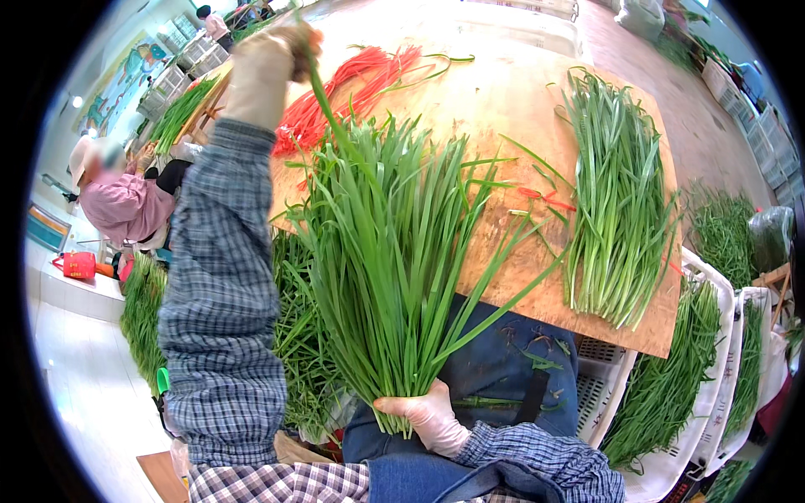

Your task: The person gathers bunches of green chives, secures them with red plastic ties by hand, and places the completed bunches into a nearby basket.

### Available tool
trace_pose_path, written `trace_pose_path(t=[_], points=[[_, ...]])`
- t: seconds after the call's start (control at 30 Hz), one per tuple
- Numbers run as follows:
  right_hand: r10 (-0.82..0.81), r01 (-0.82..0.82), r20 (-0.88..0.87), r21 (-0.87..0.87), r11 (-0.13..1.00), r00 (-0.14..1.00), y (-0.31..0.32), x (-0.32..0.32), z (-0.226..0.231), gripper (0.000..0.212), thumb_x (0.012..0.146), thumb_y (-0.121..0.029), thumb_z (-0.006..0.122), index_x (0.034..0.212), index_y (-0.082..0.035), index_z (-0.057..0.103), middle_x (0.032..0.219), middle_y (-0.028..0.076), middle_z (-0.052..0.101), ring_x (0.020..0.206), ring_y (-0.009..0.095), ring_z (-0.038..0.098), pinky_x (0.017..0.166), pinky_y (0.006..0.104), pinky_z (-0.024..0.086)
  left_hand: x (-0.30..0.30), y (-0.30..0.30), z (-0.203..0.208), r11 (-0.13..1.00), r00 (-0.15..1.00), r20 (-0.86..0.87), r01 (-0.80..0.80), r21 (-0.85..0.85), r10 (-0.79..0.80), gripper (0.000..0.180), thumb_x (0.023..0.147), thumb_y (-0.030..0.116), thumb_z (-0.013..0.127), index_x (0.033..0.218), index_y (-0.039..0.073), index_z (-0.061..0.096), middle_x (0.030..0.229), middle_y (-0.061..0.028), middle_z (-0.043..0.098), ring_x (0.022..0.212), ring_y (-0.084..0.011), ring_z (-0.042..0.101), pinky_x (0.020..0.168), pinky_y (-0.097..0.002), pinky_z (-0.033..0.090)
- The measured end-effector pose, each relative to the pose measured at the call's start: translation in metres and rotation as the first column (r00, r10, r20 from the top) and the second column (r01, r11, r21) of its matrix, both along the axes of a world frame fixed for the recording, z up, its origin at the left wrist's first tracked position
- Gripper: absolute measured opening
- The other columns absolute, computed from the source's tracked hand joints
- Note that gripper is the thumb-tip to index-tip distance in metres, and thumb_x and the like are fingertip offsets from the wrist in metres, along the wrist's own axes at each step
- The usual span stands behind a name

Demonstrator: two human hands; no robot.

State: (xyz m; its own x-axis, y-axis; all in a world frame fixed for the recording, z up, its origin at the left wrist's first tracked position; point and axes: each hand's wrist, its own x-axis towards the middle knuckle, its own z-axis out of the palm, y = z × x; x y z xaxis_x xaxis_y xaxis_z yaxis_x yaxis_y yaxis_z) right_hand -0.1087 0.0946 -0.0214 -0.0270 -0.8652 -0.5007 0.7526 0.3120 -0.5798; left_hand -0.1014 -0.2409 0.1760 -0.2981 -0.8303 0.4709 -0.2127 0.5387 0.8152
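My right hand (433, 419), in a pale thin glove, grips a thick bunch of garlic chives (394, 243) around the stem ends, just above my lap. The leaves fan out upward from it, over the near edge of the wooden board (511, 109). My left hand (272, 63), also gloved, is raised at the far left of the board. Its fingers are closed on a long chive leaf (317, 84) that trails down toward the bunch; motion blurs the fingertips somewhat. Close to that hand lies a heap of red ties (352, 84).
A second chive bundle (616, 201) lies on the board's right side. White crates (708, 369) of chives stand at the right, and more loose greens (306, 335) at my left. A person in pink (126, 197) sits at the left; another (216, 28) is farther back.
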Motion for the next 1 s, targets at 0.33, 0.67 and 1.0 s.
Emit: trace_pose_path(t=[0.33, 0.67, 1.0], points=[[-0.038, 0.038, 0.035, 0.002, 0.999, 0.999, -0.001, -0.010, -0.004, 0.045, 0.064, 0.004, 0.073, 0.106, 0.002, 0.055, 0.097, 0.009, 0.063, 0.084, 0.017, 0.061, 0.079, 0.0295, 0.050, 0.189, 0.031, 0.113, 0.956, 0.909, -0.317, -0.291, -0.024, 0.269, 0.035, 0.093, 0.017, 0.045, 0.118, -0.008, 0.049, 0.077, 0.0028, 0.049, 0.051, -0.0022, 0.039, 0.047, -0.0179, 0.035], [-0.034, 0.037, 0.066, -0.041, 0.998, 0.997, 0.000, -0.002, 0.006, 0.045, 0.064, 0.004, 0.073, 0.105, 0.002, 0.056, 0.097, 0.010, 0.063, 0.084, 0.017, 0.061, 0.079, 0.0302, 0.050, 0.287, 0.075, -0.046, 0.901, 0.609, 0.664, -0.303, -0.310, 0.434, 0.016, 0.083, 0.014, 0.058, 0.085, 0.001, 0.065, 0.076, -0.0086, 0.062, 0.072, -0.0175, 0.058, 0.068, -0.0281, 0.046], [-0.031, 0.031, 0.030, 0.005, 1.000, 0.999, 0.000, -0.001, 0.003, 0.046, 0.064, 0.006, 0.071, 0.107, 0.004, 0.055, 0.099, 0.012, 0.063, 0.087, 0.019, 0.061, 0.081, 0.0293, 0.048, 0.018, 0.159, -0.101, 0.921, 0.681, 0.724, 0.343, -0.185, -0.109, 0.010, 0.075, 0.013, 0.064, 0.078, 0.005, 0.066, 0.075, -0.0107, 0.059, 0.070, -0.0281, 0.060, 0.063, -0.0355, 0.047]])
